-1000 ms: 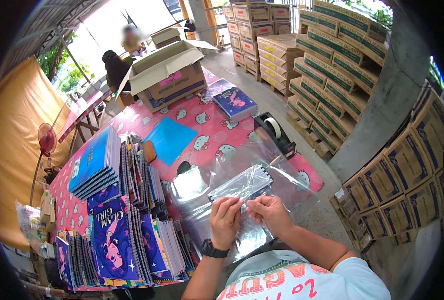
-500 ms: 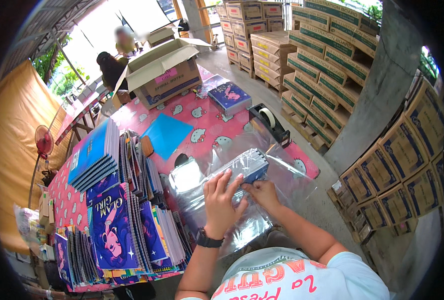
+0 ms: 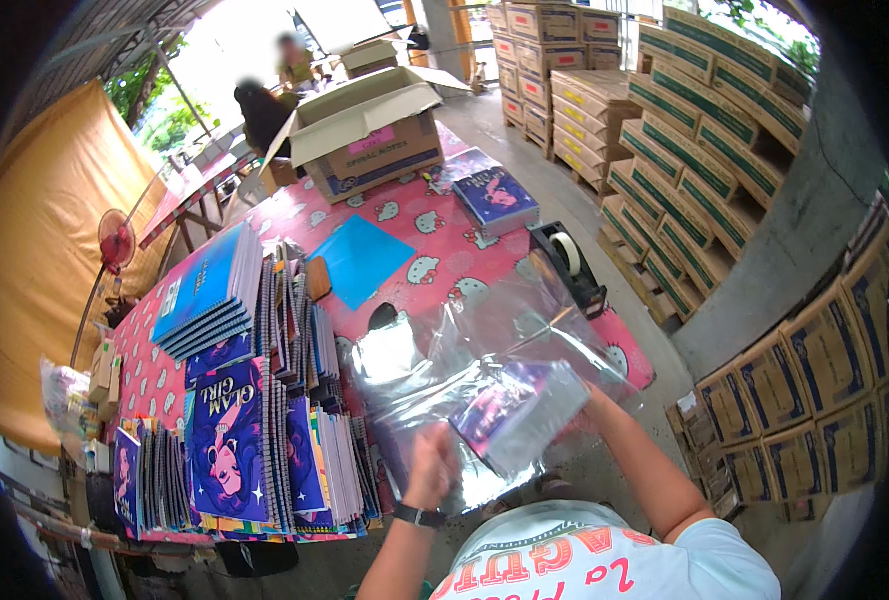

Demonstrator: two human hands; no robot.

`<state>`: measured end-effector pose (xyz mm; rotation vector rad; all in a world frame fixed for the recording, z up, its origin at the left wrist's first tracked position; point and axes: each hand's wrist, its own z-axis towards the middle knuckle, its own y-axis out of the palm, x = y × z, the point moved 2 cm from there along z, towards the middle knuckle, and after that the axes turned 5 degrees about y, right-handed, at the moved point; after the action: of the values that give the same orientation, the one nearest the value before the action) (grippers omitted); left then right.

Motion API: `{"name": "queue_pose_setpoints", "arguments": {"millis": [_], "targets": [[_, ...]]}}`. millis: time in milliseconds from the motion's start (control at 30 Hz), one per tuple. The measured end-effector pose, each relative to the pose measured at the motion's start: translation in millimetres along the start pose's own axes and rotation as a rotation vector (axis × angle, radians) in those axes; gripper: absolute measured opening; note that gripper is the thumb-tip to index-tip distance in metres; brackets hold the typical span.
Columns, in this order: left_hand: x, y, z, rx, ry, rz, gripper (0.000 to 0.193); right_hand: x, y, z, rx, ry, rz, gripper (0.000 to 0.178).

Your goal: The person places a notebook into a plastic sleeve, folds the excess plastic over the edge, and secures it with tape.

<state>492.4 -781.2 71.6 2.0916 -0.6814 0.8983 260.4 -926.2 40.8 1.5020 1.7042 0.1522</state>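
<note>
A stack of spiral notebooks (image 3: 510, 415) with purple and pink covers is tilted over the clear plastic sheets (image 3: 395, 355), its outline smeared by motion. My right hand (image 3: 587, 408) grips its right side, with the fingers mostly hidden behind it. At the stack's left end is my left hand (image 3: 431, 468), wearing a dark wristband; its fingers are blurred, and I cannot tell what they hold. The glossy plastic sheets lie on the near part of the table, partly under the stack.
Piled notebooks (image 3: 227, 440) cover the table's left side. Farther back are a blue sheet (image 3: 360, 260), an open carton (image 3: 380, 160), another notebook stack (image 3: 497, 200) and a tape dispenser (image 3: 572, 265). Boxes (image 3: 710, 150) stand right; two people work beyond the table.
The notebook stack has been turned so its cover shows, and has come nearer to me. My left hand has left its top for its left end; my right hand has moved to its right side.
</note>
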Motion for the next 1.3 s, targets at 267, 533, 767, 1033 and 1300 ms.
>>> {"name": "queue_pose_setpoints", "arguments": {"millis": [267, 533, 767, 1033, 1300], "targets": [[-13.5, 50.7, -13.6, -0.172, 0.306, 0.012, 0.076, -43.7, 45.3, -39.4, -0.282, -0.298, -0.452, 0.092], [45.2, 77.3, -2.7, -0.266, 0.724, 0.420, 0.112, -72.8, 53.5, -32.9, -0.239, -0.755, -0.740, 0.094], [53.6, 81.6, -20.8, -0.129, 1.001, 0.559, 0.109, -87.2, 71.7, -41.8, -0.341, -0.831, -0.893, 0.087], [32.9, 71.5, -6.9, -0.258, 0.786, 0.306, 0.106, -81.8, 54.9, -31.6, -0.349, -0.830, -1.000, 0.098], [148.3, 96.9, -9.5, -0.100, 0.692, 0.978, 0.024, -173.0, 136.3, -100.2, 0.018, -0.856, -1.572, 0.037]]}}
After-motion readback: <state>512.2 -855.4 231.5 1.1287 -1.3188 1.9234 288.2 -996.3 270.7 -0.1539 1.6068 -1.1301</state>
